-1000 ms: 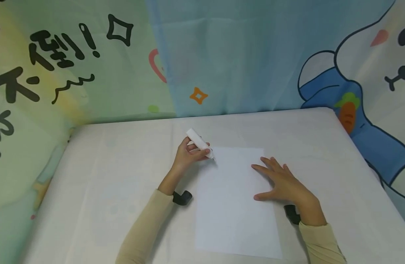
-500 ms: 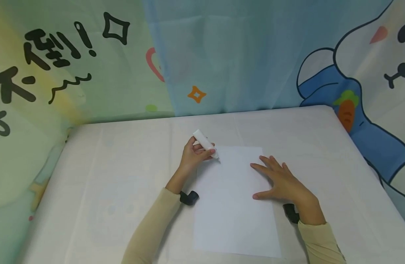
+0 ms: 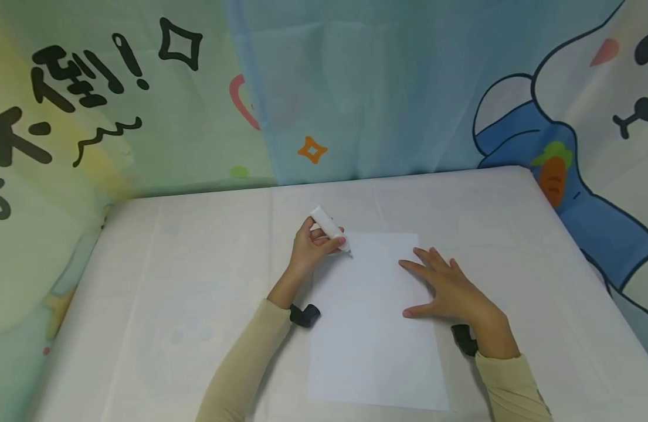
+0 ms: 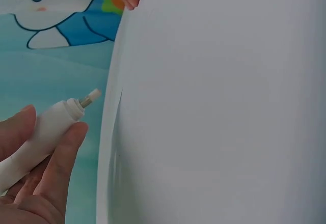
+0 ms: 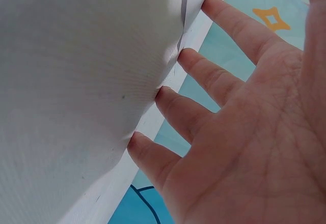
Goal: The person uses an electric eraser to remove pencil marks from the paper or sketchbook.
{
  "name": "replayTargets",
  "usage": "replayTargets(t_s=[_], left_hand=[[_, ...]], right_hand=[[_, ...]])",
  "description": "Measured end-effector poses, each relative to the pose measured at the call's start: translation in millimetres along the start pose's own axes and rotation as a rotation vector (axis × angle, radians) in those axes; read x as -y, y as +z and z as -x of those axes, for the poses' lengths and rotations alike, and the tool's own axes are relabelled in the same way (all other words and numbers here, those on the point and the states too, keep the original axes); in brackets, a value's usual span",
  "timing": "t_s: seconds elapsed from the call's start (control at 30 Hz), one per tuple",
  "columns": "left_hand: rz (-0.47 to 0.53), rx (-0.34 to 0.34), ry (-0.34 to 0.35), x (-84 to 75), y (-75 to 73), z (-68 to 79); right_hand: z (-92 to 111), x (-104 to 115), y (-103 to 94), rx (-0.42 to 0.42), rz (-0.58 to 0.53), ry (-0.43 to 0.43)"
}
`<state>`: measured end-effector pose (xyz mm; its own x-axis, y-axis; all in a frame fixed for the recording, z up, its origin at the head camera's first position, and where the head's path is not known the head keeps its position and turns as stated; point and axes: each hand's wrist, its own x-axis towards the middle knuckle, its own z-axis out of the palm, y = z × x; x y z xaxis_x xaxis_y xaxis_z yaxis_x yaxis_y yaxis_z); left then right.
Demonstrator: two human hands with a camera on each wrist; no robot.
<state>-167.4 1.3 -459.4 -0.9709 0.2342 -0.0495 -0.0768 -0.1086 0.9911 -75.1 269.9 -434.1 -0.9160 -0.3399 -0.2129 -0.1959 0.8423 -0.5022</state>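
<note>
A white electric eraser (image 3: 326,224) is pinched between thumb and fingers of my left hand (image 3: 305,249). It slants down toward the upper left part of a blank white sheet of paper (image 3: 376,351). In the left wrist view the electric eraser (image 4: 51,127) shows a short pale tip in a metal holder, apart from the paper. My right hand (image 3: 445,287) lies at the sheet's right edge with its fingers spread. In the right wrist view, several fingertips of the right hand (image 5: 229,117) press on the surface.
A white cloth covers the table (image 3: 197,293) beneath the sheet. Behind and beside it hangs a printed backdrop (image 3: 387,88) with lettering and a cartoon animal. A black camera mount (image 3: 305,316) sits at the left wrist, another mount (image 3: 463,340) at the right.
My left hand has moved a little to the right over the paper with the electric eraser, then stayed nearly still. The right hand holds its place. The head view has shifted slightly.
</note>
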Motion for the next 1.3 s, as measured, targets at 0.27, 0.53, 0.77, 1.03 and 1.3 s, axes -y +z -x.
replayTargets(t_s=[0.27,0.53,0.77,1.03,1.3], left_hand=[[-0.034,0.001,-0.007,-0.8,1.6,0.0],[-0.107,0.016,0.009,-0.6,2.6,-0.8],[-0.128,0.009,0.008,-0.3,2.9,-1.2],[-0.144,0.009,0.007,2.0,2.7,-2.9],[-0.166,0.024,0.022,5.2,1.8,-4.1]], right_hand=[[1.7,-0.8,0.2,0.004,-0.014,0.012],[2.0,-0.9,0.5,-0.001,-0.018,0.011],[1.9,-0.2,0.5,-0.002,-0.020,0.011],[1.9,-0.1,0.9,-0.003,-0.018,0.005],[2.5,-0.4,0.8,-0.006,-0.015,0.011]])
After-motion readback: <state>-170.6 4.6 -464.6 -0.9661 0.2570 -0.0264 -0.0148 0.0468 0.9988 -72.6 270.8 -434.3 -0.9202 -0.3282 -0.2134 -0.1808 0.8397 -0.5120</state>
